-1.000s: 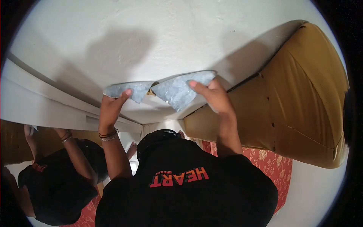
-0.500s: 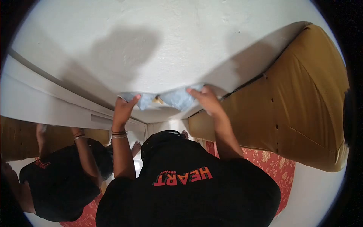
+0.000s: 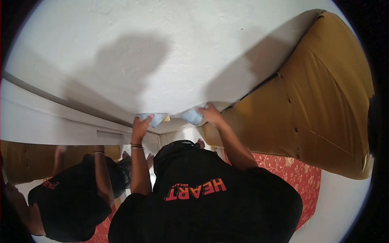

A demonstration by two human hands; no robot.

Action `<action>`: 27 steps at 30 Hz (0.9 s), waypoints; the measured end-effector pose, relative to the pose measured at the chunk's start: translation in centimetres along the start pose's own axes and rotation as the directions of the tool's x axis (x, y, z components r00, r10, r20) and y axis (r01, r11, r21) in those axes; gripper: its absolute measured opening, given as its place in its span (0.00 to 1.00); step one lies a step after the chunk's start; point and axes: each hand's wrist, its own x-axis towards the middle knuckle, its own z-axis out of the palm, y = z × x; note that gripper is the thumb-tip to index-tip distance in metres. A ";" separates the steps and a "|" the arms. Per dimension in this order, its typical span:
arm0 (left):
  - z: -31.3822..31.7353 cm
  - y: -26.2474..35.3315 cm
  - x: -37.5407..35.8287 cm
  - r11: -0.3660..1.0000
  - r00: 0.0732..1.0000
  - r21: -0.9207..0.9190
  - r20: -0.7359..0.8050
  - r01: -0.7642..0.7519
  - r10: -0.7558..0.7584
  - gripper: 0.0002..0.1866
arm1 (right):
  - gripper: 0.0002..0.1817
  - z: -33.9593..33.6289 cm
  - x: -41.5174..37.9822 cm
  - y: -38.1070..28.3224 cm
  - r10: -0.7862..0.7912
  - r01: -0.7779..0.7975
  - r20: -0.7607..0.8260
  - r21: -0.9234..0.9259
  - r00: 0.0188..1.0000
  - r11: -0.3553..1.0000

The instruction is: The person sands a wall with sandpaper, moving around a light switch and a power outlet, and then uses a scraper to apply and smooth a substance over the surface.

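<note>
A light blue cloth-like piece (image 3: pixel 192 116) with a small yellowish patch near its middle is stretched between my hands, in front of the white wall. My left hand (image 3: pixel 141 125) grips its left end, thumb on top. At its right end my right hand (image 3: pixel 210 114) pinches it, slightly blurred. The middle of the piece is narrow or folded, and its exact shape cannot be made out.
A mustard padded sofa-like piece (image 3: pixel 300 105) stands on the right, beside red floral fabric (image 3: pixel 283 166). White panelling (image 3: pixel 52 117) with a mirror (image 3: pixel 77 194) runs along the left. The wall (image 3: pixel 186 52) carries shadows.
Both hands have moved lower in view, toward my body, with the blue piece. They are closer together, and the piece looks less spread out.
</note>
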 end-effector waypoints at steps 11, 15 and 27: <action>2.2 4.9 -1.7 0.933 0.997 -0.360 -0.071 0.008 -0.036 0.13 | 0.20 -0.3 0.2 -0.3 -0.027 0.010 0.116 0.141 0.993 0.990; 2.5 -6.6 -1.3 0.969 0.980 -0.215 -0.123 0.125 -0.154 0.14 | 0.19 2.8 3.9 9.7 0.056 -0.074 -0.153 -0.115 0.987 0.991; 0.5 8.6 -1.7 0.964 0.987 -0.242 -0.140 -0.109 0.077 0.12 | 0.19 -3.9 -3.3 -6.2 -0.148 0.100 0.109 0.354 0.983 0.930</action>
